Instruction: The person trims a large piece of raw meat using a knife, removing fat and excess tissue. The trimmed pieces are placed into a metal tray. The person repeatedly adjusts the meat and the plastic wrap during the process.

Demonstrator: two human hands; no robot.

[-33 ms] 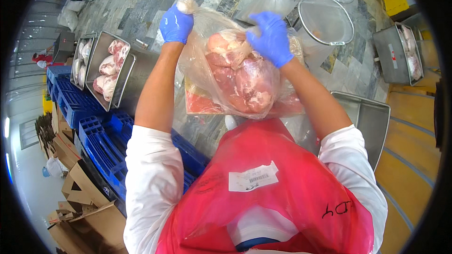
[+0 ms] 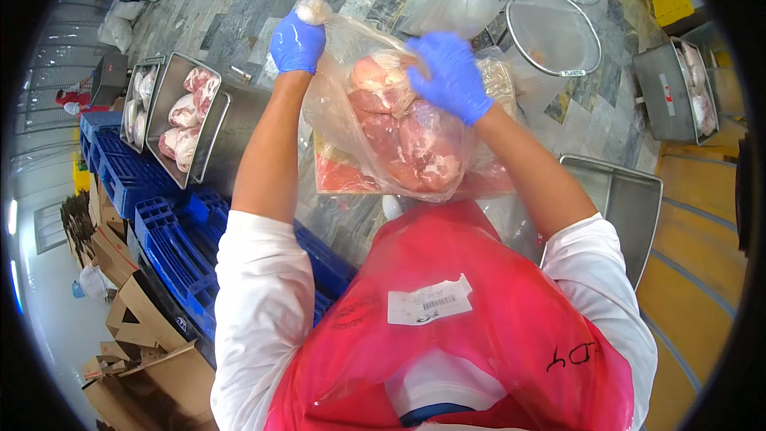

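Observation:
A clear plastic bag (image 2: 331, 104) holds large pieces of raw pink meat (image 2: 399, 132) in front of me. My left hand (image 2: 298, 44), in a blue glove, is closed on the bag's bunched top edge at the upper left, with a whitish wad of plastic sticking out above the fist. My right hand (image 2: 451, 76), also blue-gloved, has its fingers bent round the right end of the bag's edge, over the meat. Its fingertips are partly hidden. Beneath the bag, a box (image 2: 345, 179) shows more reddish contents under plastic film.
Metal bins (image 2: 185, 120) with meat stand at the left by blue pallets (image 2: 171, 243). Cardboard (image 2: 152, 375) lies lower left. Hoops with clear liners (image 2: 553, 34) stand far right of centre. A metal tub (image 2: 630, 199) sits right; another meat bin (image 2: 678, 100) stands beyond.
My right hand has shifted slightly left and down toward the meat, its fingers turned further over the bag. My left hand has barely moved and keeps its grip.

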